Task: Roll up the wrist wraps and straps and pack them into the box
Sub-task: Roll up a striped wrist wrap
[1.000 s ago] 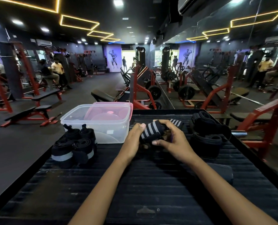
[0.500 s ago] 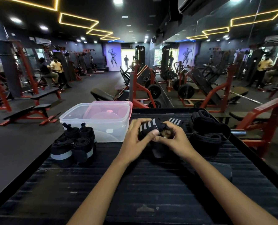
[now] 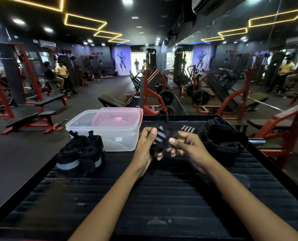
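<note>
Both hands have lifted the striped wrap [image 3: 159, 136] a little off the mat since a second ago, and the left thumb, which lay along its side, now presses on its top edge. Left hand [image 3: 145, 146] curls round the wrap's left side, thumb up on the stripes, fingers tucked beneath. Right hand [image 3: 188, 147] pinches the wrap's right end between thumb and curled fingers, and a black tab pokes out just above that thumb. A second striped piece [image 3: 188, 129] lies flat on the mat [image 3: 162, 197] just behind the right hand; whether it joins the held wrap I cannot tell.

Left of the hands stands the clear box [image 3: 110, 131], open, with a pink lid [image 3: 136, 112] propped at its far side. Just in front of the box, touching its near wall, sit the rolled wraps [image 3: 81, 153], black with grey bands, bunched together. On the right, well apart from the box, lies a heap of black straps [image 3: 223, 136], unrolled.
</note>
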